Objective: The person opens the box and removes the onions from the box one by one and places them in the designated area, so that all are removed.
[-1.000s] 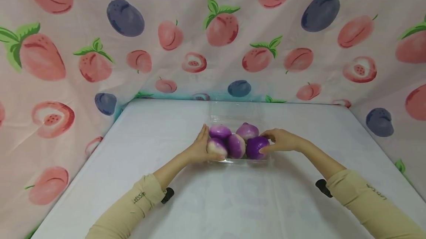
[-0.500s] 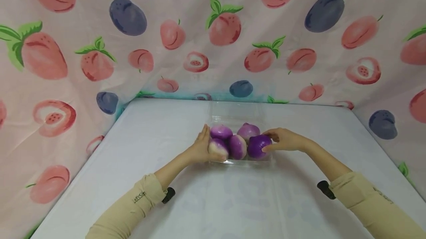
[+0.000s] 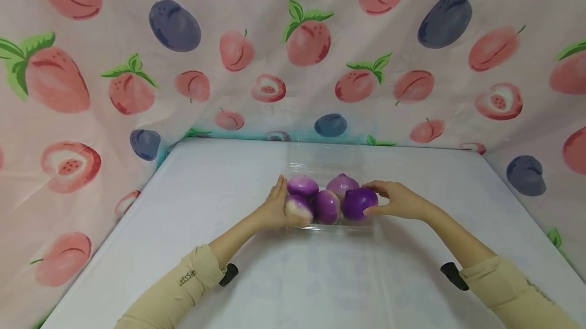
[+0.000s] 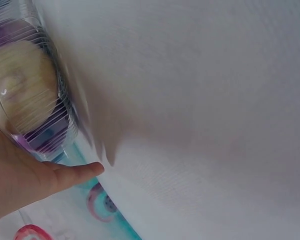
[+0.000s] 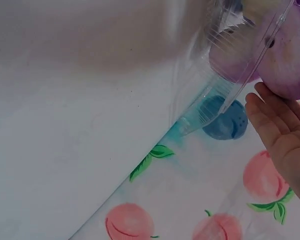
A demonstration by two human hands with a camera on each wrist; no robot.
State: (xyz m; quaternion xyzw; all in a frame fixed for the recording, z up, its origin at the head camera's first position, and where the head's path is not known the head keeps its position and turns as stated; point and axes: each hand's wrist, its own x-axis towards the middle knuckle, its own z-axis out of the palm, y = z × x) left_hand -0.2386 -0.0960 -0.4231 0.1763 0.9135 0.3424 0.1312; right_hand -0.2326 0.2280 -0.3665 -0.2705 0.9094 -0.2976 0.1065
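Observation:
Several purple-and-white onions (image 3: 327, 208) lie in a clear plastic box (image 3: 316, 228), its lid (image 3: 324, 155) folded open toward the back. At the box's right end my right hand (image 3: 398, 201) pinches a darker purple onion (image 3: 359, 204) between thumb and fingers. That onion sits higher than its neighbours and overlaps the box's right side. My left hand (image 3: 274, 211) rests against the box's left end, fingers straight along the side and thumb across the front corner. In the left wrist view a pale onion (image 4: 22, 85) shows through the box's ribbed wall.
A white cloth (image 3: 229, 278) covers the table under the box. Behind and at both sides hangs a pink curtain (image 3: 306, 90) printed with peaches and plums, close behind the open lid.
My right hand has drawn the dark purple onion a little up and to the right, away from the onion beside it. My left hand stays at the box's left end.

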